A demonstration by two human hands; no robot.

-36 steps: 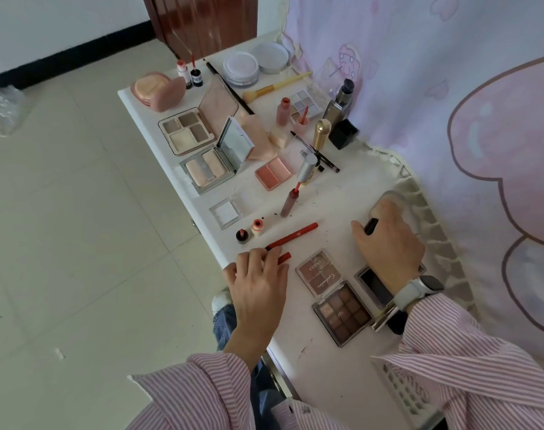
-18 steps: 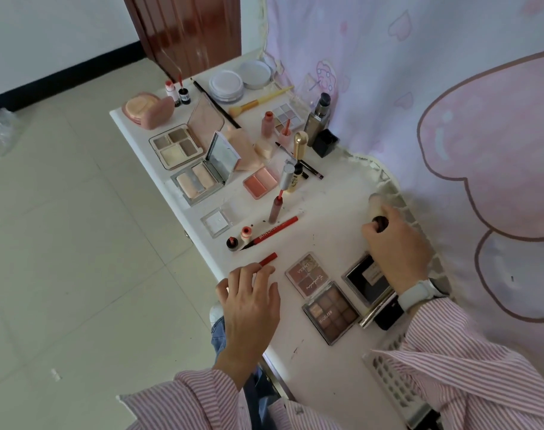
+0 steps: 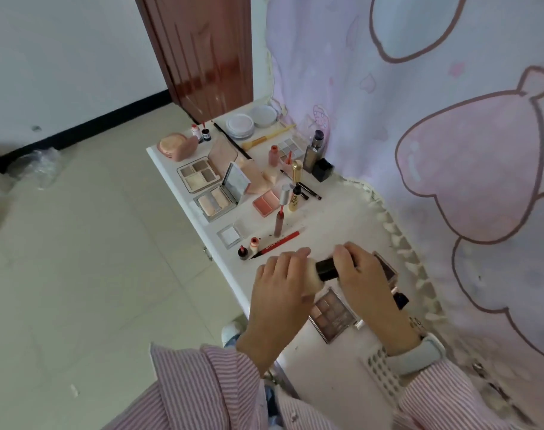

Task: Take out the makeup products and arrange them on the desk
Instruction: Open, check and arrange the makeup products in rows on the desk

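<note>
Both hands share one grip on a kabuki brush held level above the surface: the right hand curls round its black handle, the left hand closes over the pale bristles. Under them, toward 5 o'clock, lies a brown eyeshadow palette; a red pencil lies at 11 o'clock.

Soft, even daylight fills the room, bright on my white counter with only faint shadows under the palettes. The brown door carries streaks of glare. My hands are slightly motion-blurred. The wide lens bends the floor and walls toward the picture's edges, where detail smears.
</note>
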